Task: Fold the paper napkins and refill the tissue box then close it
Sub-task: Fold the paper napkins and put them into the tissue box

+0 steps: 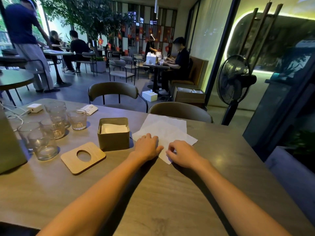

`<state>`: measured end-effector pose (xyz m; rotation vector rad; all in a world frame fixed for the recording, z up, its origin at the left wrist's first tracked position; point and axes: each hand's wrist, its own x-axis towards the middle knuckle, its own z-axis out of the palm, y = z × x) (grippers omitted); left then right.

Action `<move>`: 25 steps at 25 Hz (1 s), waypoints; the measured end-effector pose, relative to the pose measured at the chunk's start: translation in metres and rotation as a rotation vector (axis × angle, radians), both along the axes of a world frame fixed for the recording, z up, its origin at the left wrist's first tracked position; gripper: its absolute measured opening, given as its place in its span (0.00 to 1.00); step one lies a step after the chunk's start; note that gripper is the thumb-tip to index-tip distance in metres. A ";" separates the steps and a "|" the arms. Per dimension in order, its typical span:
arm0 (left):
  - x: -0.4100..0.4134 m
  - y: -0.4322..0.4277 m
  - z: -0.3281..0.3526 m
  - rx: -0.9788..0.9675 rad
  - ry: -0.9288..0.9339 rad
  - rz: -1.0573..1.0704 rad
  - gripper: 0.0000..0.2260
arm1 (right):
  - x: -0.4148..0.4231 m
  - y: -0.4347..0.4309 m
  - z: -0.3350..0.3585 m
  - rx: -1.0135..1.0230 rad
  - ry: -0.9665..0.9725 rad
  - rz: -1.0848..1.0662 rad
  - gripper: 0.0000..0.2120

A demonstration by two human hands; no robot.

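The bench is a long wood-grain top, grey-brown, catching a greenish glow from the lit wall behind the glass on the right. On it, white paper napkins lie spread flat in a loose overlapping pile, just right of the tissue box. The box stands open, a dark olive tin with a stack of folded napkins showing inside. Its wooden lid, with an oval slot cut through, lies flat on the bench in front of the box and a little to its left, apart from it.

The left hand presses palm-down on the near left part of the napkins, fingers flat, grip released. The right hand pinches the near corner of the top napkin between thumb and fingertips.

Left of the box stands a cluster of empty ribbed drinking glasses, some stacked, and beyond them a white charger with its cable trailing off.

Two padded chairs are tucked at the far edge. A black standing fan stands by the glass wall. Deeper in, people sit at café tables under a leafy indoor tree, and small red flags dot the slatted back wall.
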<state>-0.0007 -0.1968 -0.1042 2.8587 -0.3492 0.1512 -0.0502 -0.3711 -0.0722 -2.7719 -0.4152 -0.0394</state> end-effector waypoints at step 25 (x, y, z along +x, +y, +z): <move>-0.037 0.015 0.007 0.043 0.111 -0.200 0.26 | 0.009 -0.042 0.016 0.445 0.084 -0.433 0.23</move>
